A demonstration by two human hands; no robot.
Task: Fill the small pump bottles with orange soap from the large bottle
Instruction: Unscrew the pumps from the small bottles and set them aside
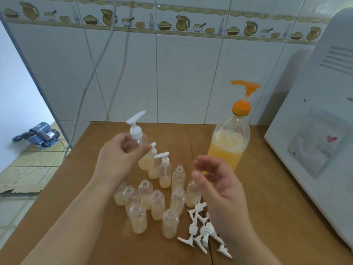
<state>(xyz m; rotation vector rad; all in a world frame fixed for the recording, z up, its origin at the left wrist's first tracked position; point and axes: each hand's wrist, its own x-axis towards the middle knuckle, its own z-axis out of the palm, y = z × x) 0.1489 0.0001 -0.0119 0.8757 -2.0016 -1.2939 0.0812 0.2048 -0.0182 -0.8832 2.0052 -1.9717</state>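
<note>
My left hand (118, 159) grips a small clear pump bottle (142, 148) with a white pump head, held tilted above the table, pale soap in its lower part. My right hand (217, 184) hovers with loosely curled fingers and holds nothing, just in front of the large bottle (229, 144). That bottle stands upright, about half full of orange soap, with an orange pump on top. Two capped small bottles (165, 169) stand behind several uncapped small bottles (157, 205), each partly filled. A pile of loose white pump heads (202, 230) lies under my right wrist.
The brown table (267, 188) reaches the tiled wall. A large white appliance (317, 131) stands on its right side. A cable (91, 77) hangs down at the left. On the floor to the left sit a blue machine (41, 134) and a piece of cardboard (21, 188).
</note>
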